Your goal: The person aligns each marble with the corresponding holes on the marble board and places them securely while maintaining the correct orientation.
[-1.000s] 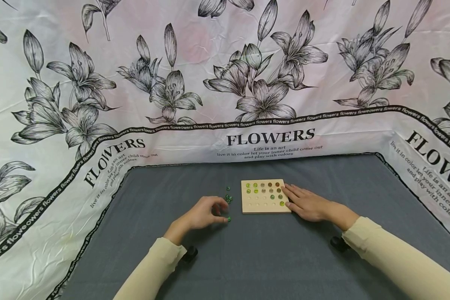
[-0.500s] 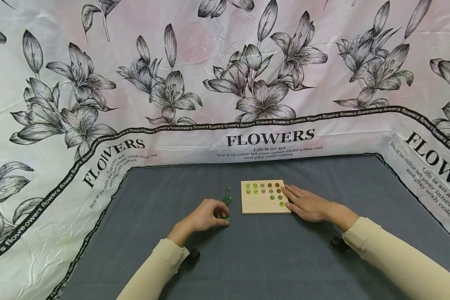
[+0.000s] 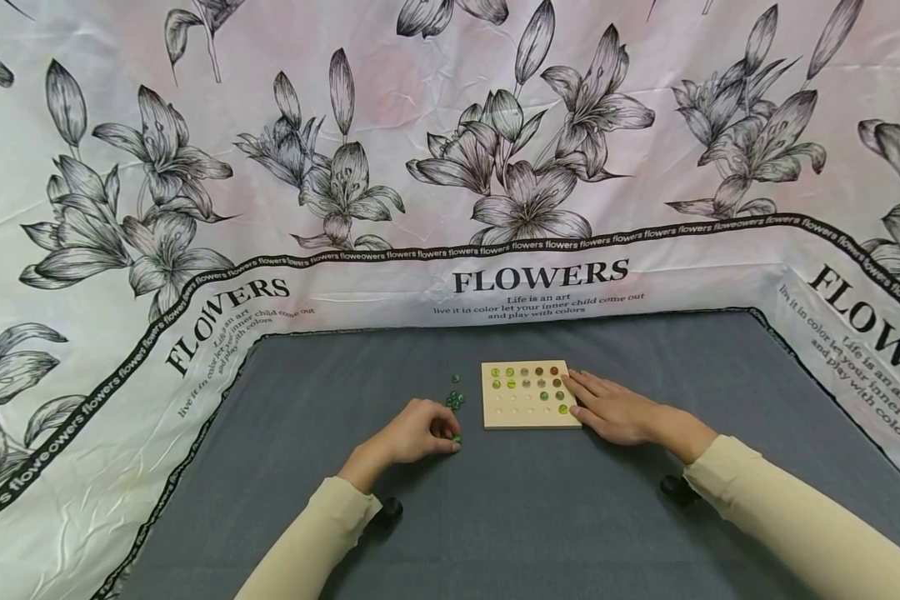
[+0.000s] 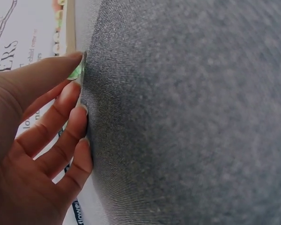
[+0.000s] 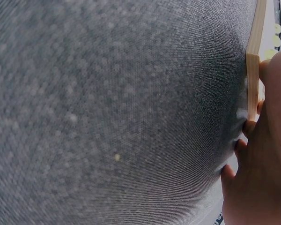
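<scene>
At the table surface, my left hand (image 3: 422,432) pinches a small green glass marble (image 4: 75,72) between thumb and forefinger; its other fingers are bent, their tips low by the cloth. Just beyond that hand lies a cluster of green marbles (image 3: 455,400), with a single marble (image 3: 455,378) farther back. A pale wooden board (image 3: 513,421) with rows of round hollows lies to the right. Yellow-green, clear, brown and green marbles sit in its back rows and right side; several front-left hollows are bare. My right hand (image 3: 624,411) rests flat at the board's right edge, fingertips touching it.
Grey cloth (image 3: 540,517) covers the table. Behind it and along both sides hangs a white curtain (image 3: 375,292) printed with lilies and lettering. A dark wrist camera (image 3: 388,512) sits under the left wrist, another (image 3: 678,489) under the right.
My left hand has come slightly down and right, and its thumb and forefinger have closed on the near green marble. The right hand and the board stay in place.
</scene>
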Demonstrator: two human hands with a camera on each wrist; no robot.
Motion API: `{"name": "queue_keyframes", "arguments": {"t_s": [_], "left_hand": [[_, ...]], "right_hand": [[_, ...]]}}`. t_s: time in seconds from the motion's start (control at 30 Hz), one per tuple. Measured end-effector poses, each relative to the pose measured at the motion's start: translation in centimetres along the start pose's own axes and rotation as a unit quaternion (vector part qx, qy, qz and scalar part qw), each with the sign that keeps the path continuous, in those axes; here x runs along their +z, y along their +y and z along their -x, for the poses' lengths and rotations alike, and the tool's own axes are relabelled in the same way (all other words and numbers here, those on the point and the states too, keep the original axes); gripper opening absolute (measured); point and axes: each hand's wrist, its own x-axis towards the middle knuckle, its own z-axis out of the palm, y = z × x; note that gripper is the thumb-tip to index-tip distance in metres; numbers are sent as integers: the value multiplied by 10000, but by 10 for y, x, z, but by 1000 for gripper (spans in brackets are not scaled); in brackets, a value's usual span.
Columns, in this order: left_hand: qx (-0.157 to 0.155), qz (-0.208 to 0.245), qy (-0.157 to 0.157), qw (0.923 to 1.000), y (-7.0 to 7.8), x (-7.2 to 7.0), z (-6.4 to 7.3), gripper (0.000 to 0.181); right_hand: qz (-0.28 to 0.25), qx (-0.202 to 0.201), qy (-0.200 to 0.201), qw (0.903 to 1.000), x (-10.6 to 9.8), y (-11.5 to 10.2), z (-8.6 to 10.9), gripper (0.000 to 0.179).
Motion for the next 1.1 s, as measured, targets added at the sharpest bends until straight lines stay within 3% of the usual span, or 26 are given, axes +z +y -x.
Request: {"name": "queue_keyframes", "arguments": {"t_s": [0.43,0.7,0.93,1.1], "left_hand": [[18,185,197,9996,11,-2,-2,9],[186,318,233,9991,23,-5,-13,11],[253,408,274,9985,34,-2,-24,11],[336,439,311,9980,39,0,-32,12]], "right_hand": [[90,358,-136,9992,9,7,-4,64],[108,354,-148,9992,10,9,-5,65],[58,326,-163,9993,2,-3,-1,65],[87,246,-86,9996,7,6,-3,68]]}}
